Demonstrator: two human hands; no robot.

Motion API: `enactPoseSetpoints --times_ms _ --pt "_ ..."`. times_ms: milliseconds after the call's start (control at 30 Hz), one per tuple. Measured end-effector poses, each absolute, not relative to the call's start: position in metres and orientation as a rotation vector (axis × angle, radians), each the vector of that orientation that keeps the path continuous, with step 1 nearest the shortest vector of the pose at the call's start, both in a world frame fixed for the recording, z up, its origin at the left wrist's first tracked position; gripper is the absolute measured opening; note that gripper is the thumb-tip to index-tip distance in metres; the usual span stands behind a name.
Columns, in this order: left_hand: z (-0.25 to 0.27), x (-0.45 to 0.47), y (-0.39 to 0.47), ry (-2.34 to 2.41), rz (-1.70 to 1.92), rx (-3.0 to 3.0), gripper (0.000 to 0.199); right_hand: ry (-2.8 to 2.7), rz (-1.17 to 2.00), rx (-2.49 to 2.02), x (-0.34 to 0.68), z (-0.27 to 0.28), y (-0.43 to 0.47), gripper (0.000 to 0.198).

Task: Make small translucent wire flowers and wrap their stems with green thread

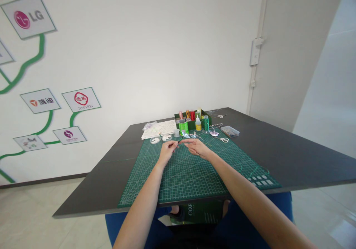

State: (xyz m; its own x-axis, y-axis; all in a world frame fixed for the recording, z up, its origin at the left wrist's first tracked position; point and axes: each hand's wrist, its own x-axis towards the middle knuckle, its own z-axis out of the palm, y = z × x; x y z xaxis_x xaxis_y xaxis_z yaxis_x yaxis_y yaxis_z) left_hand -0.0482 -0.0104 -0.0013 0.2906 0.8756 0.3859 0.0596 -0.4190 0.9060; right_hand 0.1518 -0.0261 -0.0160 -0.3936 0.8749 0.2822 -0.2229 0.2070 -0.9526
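Slippage is what I am worrying about from my distant seat: the left hand (168, 151) appears to be pinching a small dark piece (178, 142) between thumb and fingers, while the right hand (197, 147) is stretching its forefinger towards it. I am not managing to tell whether the right thumb is gripping too. The piece is sitting between the hands, above the green cutting mat (194, 182), so a careless push from the right could be knocking it loose. Two shallow dishes (155, 143) are lying just beyond the left hand, risking a spill from a forward jolt; the glue bottle (198, 125) is standing upright farther back, risking a topple from any wide reach
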Motion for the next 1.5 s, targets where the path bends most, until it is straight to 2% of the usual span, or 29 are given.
enactPoseSetpoints --times_ms 1033,1500 --pt "-0.007 -0.047 -0.004 0.848 1.204 1.68 0.041 -1.467 1.391 -0.672 0.152 -0.023 -0.02 0.06" --pt "-0.013 -0.047 0.001 0.852 1.199 1.665 0.042 -1.475 1.382 -0.671 0.151 -0.018 -0.024 0.057"
